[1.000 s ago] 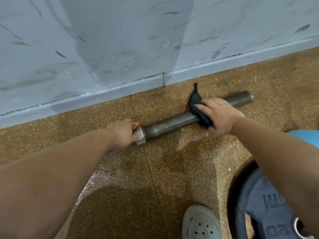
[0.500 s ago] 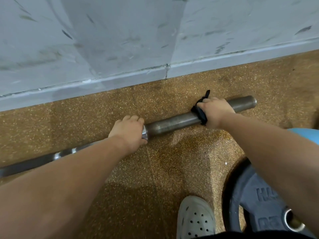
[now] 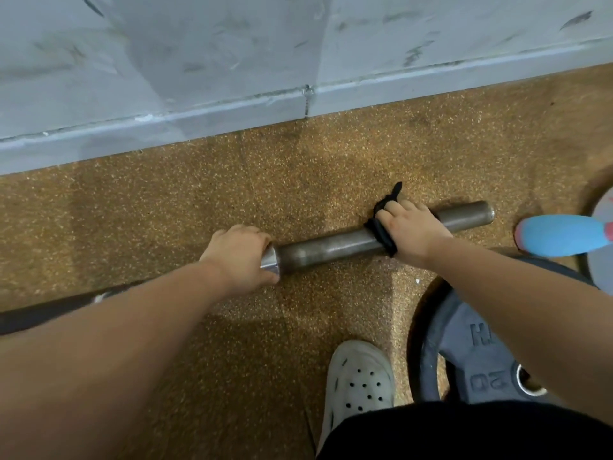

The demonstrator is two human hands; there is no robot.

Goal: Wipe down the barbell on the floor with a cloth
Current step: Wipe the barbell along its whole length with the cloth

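A grey steel barbell (image 3: 331, 245) lies on the speckled brown floor, its thick sleeve running from the middle to the right. My left hand (image 3: 240, 257) grips the bar at the shiny collar where the sleeve begins. A dark cloth (image 3: 381, 232) is wrapped round the sleeve, and my right hand (image 3: 413, 230) grips the sleeve through it, about two thirds of the way toward the bar's open end. The thin shaft runs off to the left under my left forearm.
A pale wall with a skirting board (image 3: 232, 107) runs behind the bar. A black weight plate (image 3: 464, 353) lies at the lower right, a blue object (image 3: 560, 234) on a grey plate at the right edge. My white clog (image 3: 360, 380) stands below the bar.
My right hand has closed tighter round the sleeve with the cloth bunched under it. The view has shifted, showing more of the shaft at the left.
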